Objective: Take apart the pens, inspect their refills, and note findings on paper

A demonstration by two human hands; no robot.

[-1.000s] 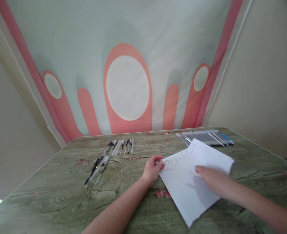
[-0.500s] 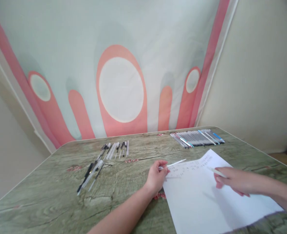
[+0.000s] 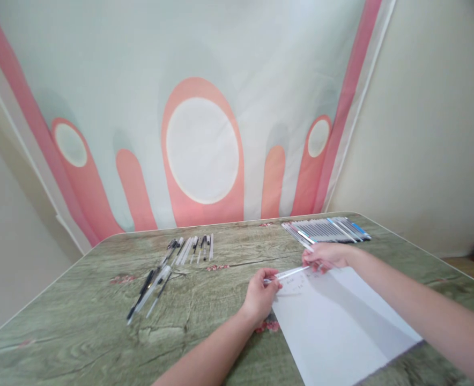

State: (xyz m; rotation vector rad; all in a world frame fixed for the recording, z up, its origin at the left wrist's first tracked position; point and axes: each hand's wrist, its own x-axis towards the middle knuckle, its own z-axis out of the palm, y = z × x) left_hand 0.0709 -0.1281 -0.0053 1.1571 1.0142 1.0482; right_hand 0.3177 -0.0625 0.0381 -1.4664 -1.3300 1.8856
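My left hand [image 3: 262,292] is closed around one end of a slender clear pen barrel [image 3: 291,273], held just above the paper's top left corner. My right hand [image 3: 326,256] is closed in a pinch at the barrel's other end. Between its thumb and fingers a slim whitish pen [image 3: 308,246] sticks out up and to the left; whether this is a whole pen or only a refill, I cannot tell. Below both hands lies a white sheet of paper [image 3: 341,321] with small handwritten marks along its top. My right forearm covers part of the sheet.
A neat row of pens [image 3: 325,230] lies at the back right of the wood-patterned table [image 3: 80,327]. Left of the middle are loose pens and pen parts [image 3: 152,289], black and clear, with a shorter row [image 3: 194,248] behind them. A printed cloth [image 3: 200,43] hangs beyond the table.
My right hand has moved left and away from me, from over the paper to the barrel's far end. The paper's raised top right corner is now hidden. My left hand has barely moved.
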